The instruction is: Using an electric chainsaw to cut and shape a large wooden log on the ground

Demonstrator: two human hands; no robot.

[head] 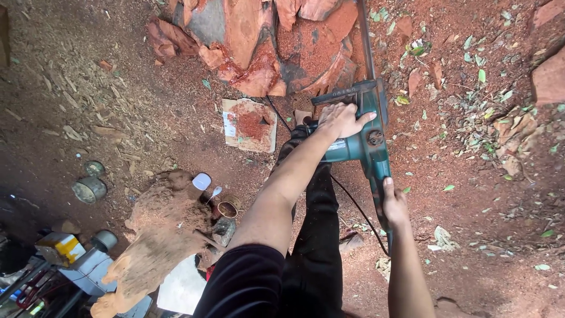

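The teal-green electric chainsaw (365,141) with its long dark guide bar was the centre of everything — you held it out in front of your legs, its bar running up into the heap of reddish split wood slabs (259,47) above it. Your left hand (341,119) was clamped over the black front handle on top of the saw body, fingers wrapped across it. Your right hand (393,203) was closed around the rear grip at the saw's near end, though the fingers themselves were hidden under the handle. A thin black power cord (353,203) trailed from the saw down past your black trouser leg (318,235). Left of the saw lay a flat square wooden board dusted with red sawdust (250,125). Further left and nearer to you sat a knobbly, sawdust-coated wood stump (162,227) — beside it a small round rusty tin (227,208). Red soil (471,224) strewn with dry leaves spread to the right of the saw.
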